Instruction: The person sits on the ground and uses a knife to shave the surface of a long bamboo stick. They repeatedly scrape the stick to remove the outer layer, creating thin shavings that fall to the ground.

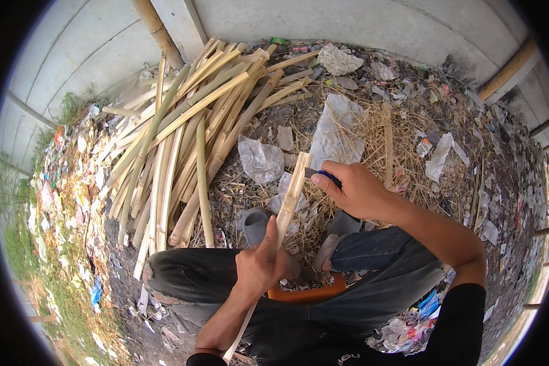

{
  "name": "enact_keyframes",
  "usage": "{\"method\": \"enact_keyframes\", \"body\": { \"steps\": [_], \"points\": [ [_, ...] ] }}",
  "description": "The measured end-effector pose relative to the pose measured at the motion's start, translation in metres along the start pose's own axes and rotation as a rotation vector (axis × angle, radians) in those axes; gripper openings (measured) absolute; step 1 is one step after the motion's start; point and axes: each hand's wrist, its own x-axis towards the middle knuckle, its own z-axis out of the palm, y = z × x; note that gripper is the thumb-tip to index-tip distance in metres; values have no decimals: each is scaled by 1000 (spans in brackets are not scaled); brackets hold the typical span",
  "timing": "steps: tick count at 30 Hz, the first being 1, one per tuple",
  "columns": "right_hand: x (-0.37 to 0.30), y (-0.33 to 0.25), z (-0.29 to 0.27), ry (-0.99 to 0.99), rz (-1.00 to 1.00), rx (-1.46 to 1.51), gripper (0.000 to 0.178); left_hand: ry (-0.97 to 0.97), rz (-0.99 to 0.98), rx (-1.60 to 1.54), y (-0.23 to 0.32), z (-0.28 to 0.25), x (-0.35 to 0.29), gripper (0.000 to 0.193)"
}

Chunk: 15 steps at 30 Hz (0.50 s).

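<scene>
A split bamboo strip (292, 194) slants up from my lap, its pale inner face showing. My left hand (261, 263) is wrapped round its lower part, thumb laid along it. Past that fist the strip's thin tail runs down beside my left forearm. In my right hand (355, 189) is a knife with a dark blue handle (327, 177). Its short blade (310, 172) meets the right edge of the strip near the upper end. Whether the blade has cut into the bamboo I cannot tell.
A heap of split bamboo strips (183, 134) lies to the left. Plastic bags (261, 160), dry straw (372, 131), a stone chunk (340, 60) and litter cover the ground ahead. A grey concrete wall (360, 24) stands behind. Something orange (311, 294) shows between my bent legs.
</scene>
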Motion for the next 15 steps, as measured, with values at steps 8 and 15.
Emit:
{"method": "enact_keyframes", "body": {
  "steps": [8,15],
  "points": [
    [0,2,23,99,-58,-127,38,16,23,-24,3,2,3,71],
    [4,4,29,82,-66,-54,41,6,6,-78,-1,0,3,71]
  ]
}}
